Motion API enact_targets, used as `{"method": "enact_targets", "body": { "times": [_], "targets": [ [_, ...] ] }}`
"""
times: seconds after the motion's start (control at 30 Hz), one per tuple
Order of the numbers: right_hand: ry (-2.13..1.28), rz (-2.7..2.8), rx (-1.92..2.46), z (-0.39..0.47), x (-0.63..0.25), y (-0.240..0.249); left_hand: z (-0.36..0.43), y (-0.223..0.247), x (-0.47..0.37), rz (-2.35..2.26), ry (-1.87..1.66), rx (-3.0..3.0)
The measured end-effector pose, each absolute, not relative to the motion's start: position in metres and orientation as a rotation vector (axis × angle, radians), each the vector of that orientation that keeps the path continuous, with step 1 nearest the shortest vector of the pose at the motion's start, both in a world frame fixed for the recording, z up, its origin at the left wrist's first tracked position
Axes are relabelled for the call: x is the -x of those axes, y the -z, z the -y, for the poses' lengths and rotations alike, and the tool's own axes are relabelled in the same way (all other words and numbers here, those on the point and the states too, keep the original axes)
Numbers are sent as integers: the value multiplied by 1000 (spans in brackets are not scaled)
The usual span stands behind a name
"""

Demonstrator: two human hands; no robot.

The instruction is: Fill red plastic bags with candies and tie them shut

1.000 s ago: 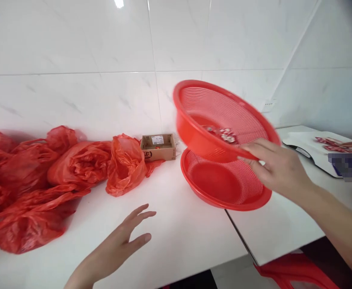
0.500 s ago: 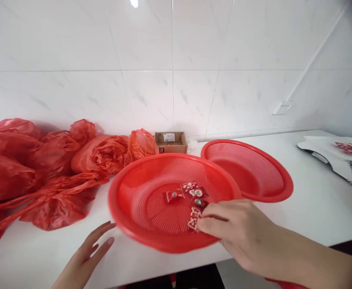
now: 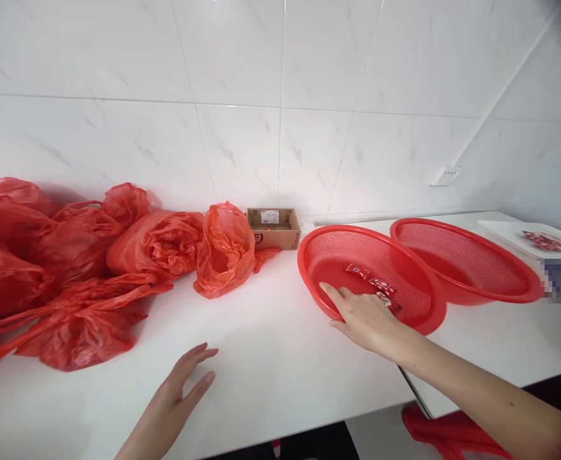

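My right hand (image 3: 364,319) grips the near left rim of a red plastic basket (image 3: 316,291), fingers over the inside and thumb outside. Several small wrapped candies (image 3: 381,285) in red and white lie in its bottom, partly hidden by my hand. Over the white table (image 3: 261,345), my left hand (image 3: 175,390) is open with fingers apart, holding nothing. A second red basket (image 3: 496,291) stands just to the right, touching or overlapping the first one's far side.
Red plastic bags (image 3: 79,319) crowd the left, and a loosely opened one (image 3: 225,255) stands beside a small cardboard box (image 3: 280,237). At the far right, a white tray (image 3: 505,233) holds more red wrapped pieces. Below the front edge is a red stool (image 3: 434,428).
My right hand has shifted from the candies to the rim, and the basket has moved right, along with the second one. My left hand has come right, still open.
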State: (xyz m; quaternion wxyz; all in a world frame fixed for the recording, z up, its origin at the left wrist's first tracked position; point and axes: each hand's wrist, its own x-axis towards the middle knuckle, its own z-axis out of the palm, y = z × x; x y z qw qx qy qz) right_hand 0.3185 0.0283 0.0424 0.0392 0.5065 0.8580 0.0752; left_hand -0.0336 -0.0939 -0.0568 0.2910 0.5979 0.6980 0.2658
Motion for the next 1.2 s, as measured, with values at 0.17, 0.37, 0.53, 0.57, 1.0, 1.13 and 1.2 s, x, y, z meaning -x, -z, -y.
{"method": "enact_targets", "body": {
  "times": [0.17, 0.37, 0.53, 0.57, 1.0, 1.13, 1.2],
  "targets": [
    [3, -3125, -1423, -63, -257, -56, 89, 53, 26, -1846, -703, -1592],
    [576, -3235, -1399, -134, -132, -53, 70, 57, 8, -1804, -719, -1599],
    [658, -2998, -1633, -169, -96, -11, 67, 77, 11, -1829, -824, -1596],
    [690, -2969, -1628, -170, -97, -3, 66, 80, 14, -1856, -879, -1578],
    [1085, -3028, -1588, -154, -111, 27, -20, 75, -13, -2181, -649, -1856],
    [1469, -3139, -1709, -145, -116, 17, -21, 89, -10, -2211, -636, -1855],
    [1762, -3164, -1735, -136, -125, 3, -22, 92, -6, -2221, -685, -1859]
  ]
}}
